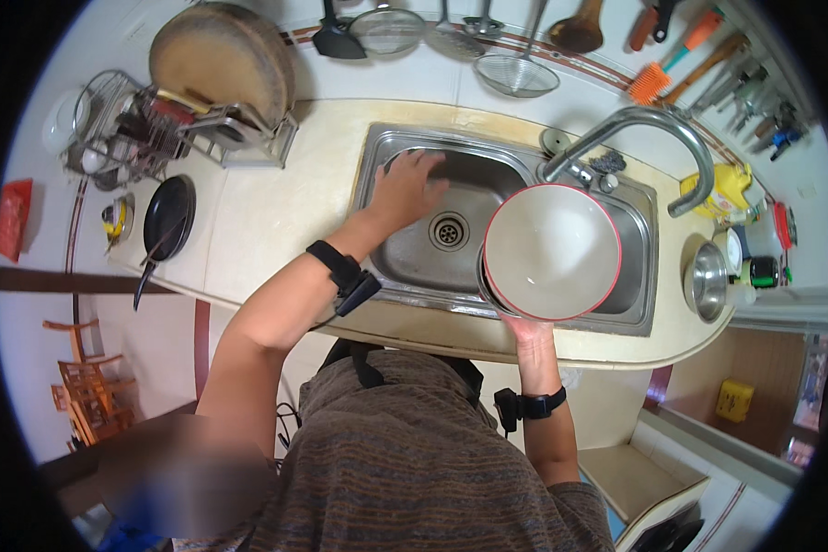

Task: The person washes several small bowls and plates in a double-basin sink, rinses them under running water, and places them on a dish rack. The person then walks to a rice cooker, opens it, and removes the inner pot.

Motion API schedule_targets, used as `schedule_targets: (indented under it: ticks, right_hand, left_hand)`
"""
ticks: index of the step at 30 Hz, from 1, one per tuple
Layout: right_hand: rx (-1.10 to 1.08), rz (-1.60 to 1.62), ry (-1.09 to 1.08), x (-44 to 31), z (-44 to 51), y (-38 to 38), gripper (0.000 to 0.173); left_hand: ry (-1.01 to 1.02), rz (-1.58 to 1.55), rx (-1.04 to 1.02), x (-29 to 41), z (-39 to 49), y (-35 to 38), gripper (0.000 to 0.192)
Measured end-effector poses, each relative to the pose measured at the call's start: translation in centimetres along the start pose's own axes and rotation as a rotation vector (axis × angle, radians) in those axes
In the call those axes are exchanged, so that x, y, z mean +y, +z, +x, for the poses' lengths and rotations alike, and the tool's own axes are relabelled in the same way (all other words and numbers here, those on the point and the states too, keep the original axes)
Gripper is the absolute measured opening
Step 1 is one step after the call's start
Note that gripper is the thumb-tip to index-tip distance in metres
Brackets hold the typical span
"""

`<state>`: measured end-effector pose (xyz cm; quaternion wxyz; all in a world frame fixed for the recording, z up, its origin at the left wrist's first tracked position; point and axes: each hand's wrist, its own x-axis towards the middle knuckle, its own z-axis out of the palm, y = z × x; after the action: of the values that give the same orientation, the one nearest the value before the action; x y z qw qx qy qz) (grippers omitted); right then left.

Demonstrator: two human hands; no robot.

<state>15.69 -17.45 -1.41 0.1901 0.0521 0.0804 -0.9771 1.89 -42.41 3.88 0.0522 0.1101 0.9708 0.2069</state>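
My right hand [528, 327] holds a white bowl with a red rim [552, 252] from below, over the divider and right basin of the stainless steel sink [421, 279]. Under the bowl's left side show the edges of more stacked dishes. Most of my right hand's fingers are hidden beneath them. My left hand [408, 186] is over the left basin, its fingers spread and slightly blurred, with nothing seen in it. Below it to the right lies the round drain strainer [448, 232]. The curved chrome faucet [635, 117] stands behind the bowl, its spout turned to the right.
At the left are a black frying pan [170, 217], a wire dish rack [127, 141] and a round wooden cutting board [214, 62]. A steel bowl [705, 281] sits on the right counter. Ladles and a wire skimmer [517, 74] hang above the sink.
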Motion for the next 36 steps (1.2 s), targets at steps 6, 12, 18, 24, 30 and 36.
schedule_targets:
  ticks: [6,12,18,24,30,36]
  right_hand:
    - [0.148,-0.149,0.041,1.0,-0.4,0.5,0.089]
    - [0.17,-0.289,0.129,4.1,0.4,2.4,0.091]
    - [0.152,-0.413,0.217,12.0,1.1,4.0,0.093]
    - [0.135,-0.513,0.263,25.5,0.1,6.5,0.094]
    - [0.106,-0.57,0.286,40.3,-0.3,9.9,0.096]
    - [-0.005,-0.64,0.392,51.7,4.3,14.6,0.098]
  left_hand:
    - [0.495,-0.538,0.388,4.7,-6.9,-7.8,0.065]
    - [0.815,-0.226,0.451,8.5,-15.1,-11.7,0.058]
    - [0.688,-0.106,0.616,3.4,-20.8,-11.5,0.032]
    - [0.591,-0.118,0.522,-5.3,-29.3,-13.0,0.025]
    - [0.55,-0.156,0.72,-15.1,-39.3,-16.9,0.024]
    - [0.4,-0.049,0.689,-26.2,-44.8,-23.6,0.021]
